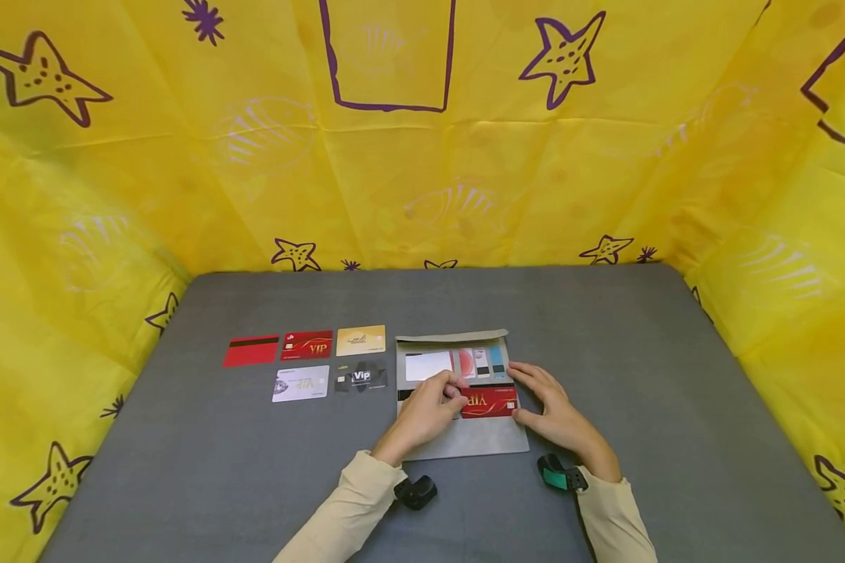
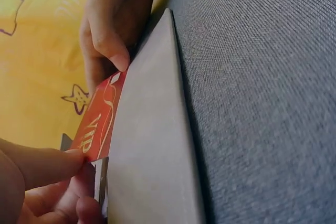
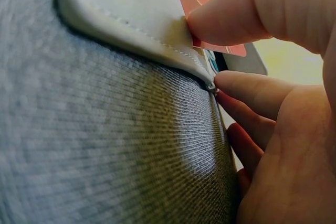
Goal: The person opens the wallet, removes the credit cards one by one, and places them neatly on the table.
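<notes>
A grey wallet [image 1: 475, 445] lies unfolded on the table beneath both hands. My left hand [image 1: 428, 407] pinches the left end of a red VIP card [image 1: 491, 402] between thumb and fingers. In the left wrist view this card [image 2: 100, 121] stands partly up from the wallet's front panel [image 2: 149, 124]. My right hand [image 1: 562, 413] rests at the wallet's right edge. Its thumb presses by the card's right corner, and its extended fingers touch the wallet's side, as the right wrist view shows. Above the red card, a white card [image 1: 426, 366] and a blue card [image 1: 497, 360] show in the wallet.
Left of the wallet lie a red striped card [image 1: 251, 354], another red VIP card [image 1: 307, 346], a gold card [image 1: 361, 341], a silver card [image 1: 300, 384] and a black Vip card [image 1: 361, 377]. Yellow patterned cloth [image 1: 394, 172] surrounds the grey table [image 1: 605, 320].
</notes>
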### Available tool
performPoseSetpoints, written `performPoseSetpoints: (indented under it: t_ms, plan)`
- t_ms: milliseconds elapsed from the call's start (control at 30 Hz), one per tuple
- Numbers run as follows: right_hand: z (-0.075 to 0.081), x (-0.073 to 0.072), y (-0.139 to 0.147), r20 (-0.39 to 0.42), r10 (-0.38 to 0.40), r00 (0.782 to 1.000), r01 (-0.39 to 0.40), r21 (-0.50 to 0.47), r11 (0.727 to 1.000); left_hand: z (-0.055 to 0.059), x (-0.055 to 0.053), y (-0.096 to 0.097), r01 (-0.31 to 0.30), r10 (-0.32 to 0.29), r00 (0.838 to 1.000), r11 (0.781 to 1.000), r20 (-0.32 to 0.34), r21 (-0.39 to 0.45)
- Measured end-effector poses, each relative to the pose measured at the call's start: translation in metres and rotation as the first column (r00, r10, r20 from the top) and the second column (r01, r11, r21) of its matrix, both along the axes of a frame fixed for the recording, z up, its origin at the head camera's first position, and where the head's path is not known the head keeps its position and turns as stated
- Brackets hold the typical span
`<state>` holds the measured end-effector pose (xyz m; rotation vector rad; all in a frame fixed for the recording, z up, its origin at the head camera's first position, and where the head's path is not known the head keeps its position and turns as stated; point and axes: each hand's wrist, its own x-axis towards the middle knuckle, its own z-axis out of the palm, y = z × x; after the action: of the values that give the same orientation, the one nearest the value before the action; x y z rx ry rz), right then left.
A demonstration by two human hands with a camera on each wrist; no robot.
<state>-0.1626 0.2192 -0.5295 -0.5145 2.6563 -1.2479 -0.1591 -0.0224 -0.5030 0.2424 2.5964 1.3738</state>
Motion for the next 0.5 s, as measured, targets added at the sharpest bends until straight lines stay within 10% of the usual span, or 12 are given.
performPoseSetpoints:
  t_ms: [500]
  plan:
    - [-0.0015,0.0003,0.0005,0.001,-0.005,1.0,0.005,0.013,1.0,-0.0063,-0.002,0.0023,-0.083,0.09,0.996,0.975,-0.026,0.208]
